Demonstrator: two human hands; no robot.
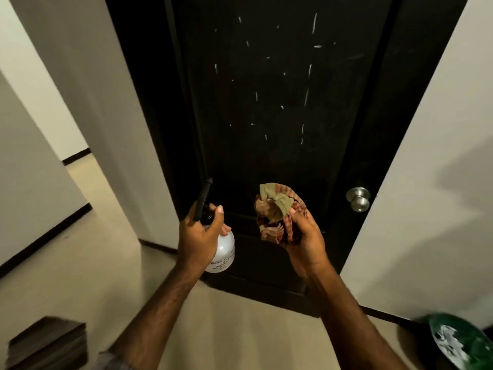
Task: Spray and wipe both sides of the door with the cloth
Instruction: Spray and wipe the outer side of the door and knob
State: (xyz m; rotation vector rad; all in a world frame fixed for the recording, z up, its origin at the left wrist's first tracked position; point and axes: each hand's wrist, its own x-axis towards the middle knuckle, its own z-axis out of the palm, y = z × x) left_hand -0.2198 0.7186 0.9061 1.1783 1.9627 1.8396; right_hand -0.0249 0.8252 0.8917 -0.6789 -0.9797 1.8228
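Observation:
A dark, nearly black door stands closed in front of me, with wet streaks and drops running down its upper panel. My left hand grips a white spray bottle by its neck, the black nozzle pointing up toward the door. My right hand holds a bunched cloth, green with red checks, close to the door's lower panel. A silver round knob sits on the door's right side.
White walls flank the door on both sides. A hallway opens to the left over a beige floor. A dark wooden object lies at the lower left, and a green round container sits at the lower right.

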